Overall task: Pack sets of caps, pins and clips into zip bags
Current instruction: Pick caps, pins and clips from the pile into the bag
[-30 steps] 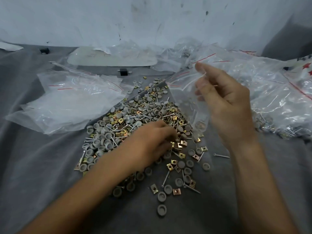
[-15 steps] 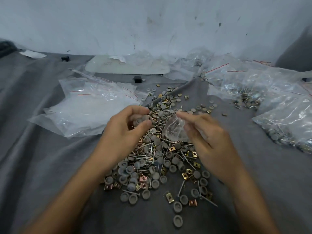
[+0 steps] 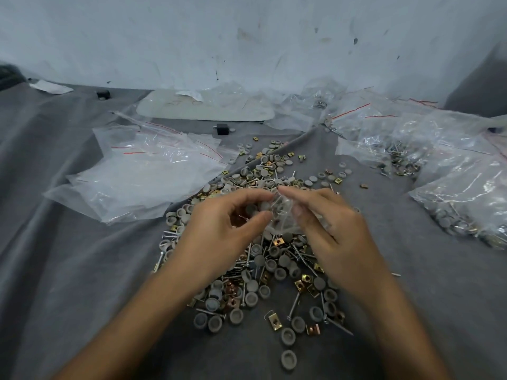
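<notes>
A heap of grey round caps, metal pins and brass clips (image 3: 263, 267) lies on the grey cloth in the middle. Above the heap I hold a small clear zip bag (image 3: 279, 215) between both hands. My right hand (image 3: 326, 231) pinches the bag's right side with thumb and fingers. My left hand (image 3: 227, 231) meets the bag's mouth from the left, fingers curled around small grey caps. Some pieces show through the bag's plastic.
A stack of empty zip bags (image 3: 145, 176) with red seal lines lies to the left. Filled bags (image 3: 466, 193) pile up at the right. A pale flat board (image 3: 205, 108) and a small black block (image 3: 222, 129) sit near the white wall.
My right hand came down from its raised position with the bag to just above the heap. My left hand lifted off the heap with pieces and closed in on the bag's mouth.
</notes>
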